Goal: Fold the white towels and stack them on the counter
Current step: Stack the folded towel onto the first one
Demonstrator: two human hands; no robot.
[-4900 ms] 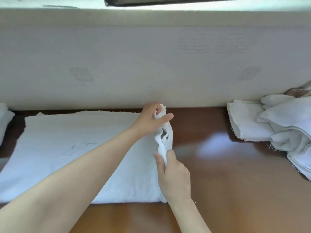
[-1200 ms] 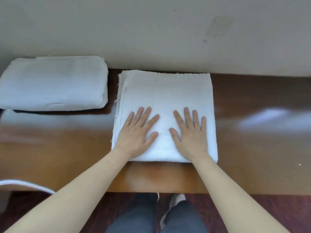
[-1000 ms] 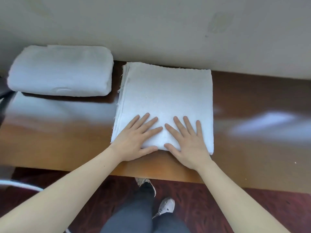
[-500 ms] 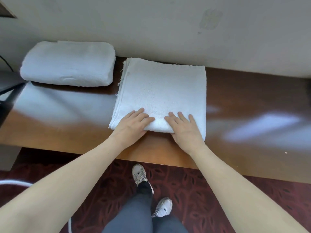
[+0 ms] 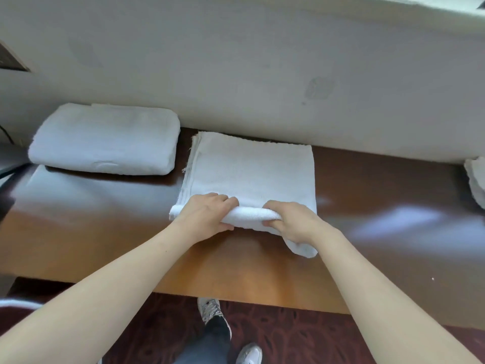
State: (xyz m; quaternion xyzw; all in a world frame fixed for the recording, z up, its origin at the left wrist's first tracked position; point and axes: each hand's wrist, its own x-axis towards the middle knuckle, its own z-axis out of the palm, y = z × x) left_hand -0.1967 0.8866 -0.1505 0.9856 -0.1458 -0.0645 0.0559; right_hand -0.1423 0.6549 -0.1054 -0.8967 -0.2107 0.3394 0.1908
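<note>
Your left hand (image 5: 207, 214) and right hand (image 5: 291, 223) both grip the towel's (image 5: 252, 166) near edge, lifted off the desk (image 5: 105, 232), likely to fold it away from you.

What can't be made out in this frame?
Head view:
Near edge of the middle towel: covered by left hand and right hand.
At right, white cloth: cut off by the frame edge.
Layers of the folded towel at left: too soft to count.

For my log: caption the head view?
Left hand and right hand grip the near edge of the white towel on the counter beside a folded towel.
</note>
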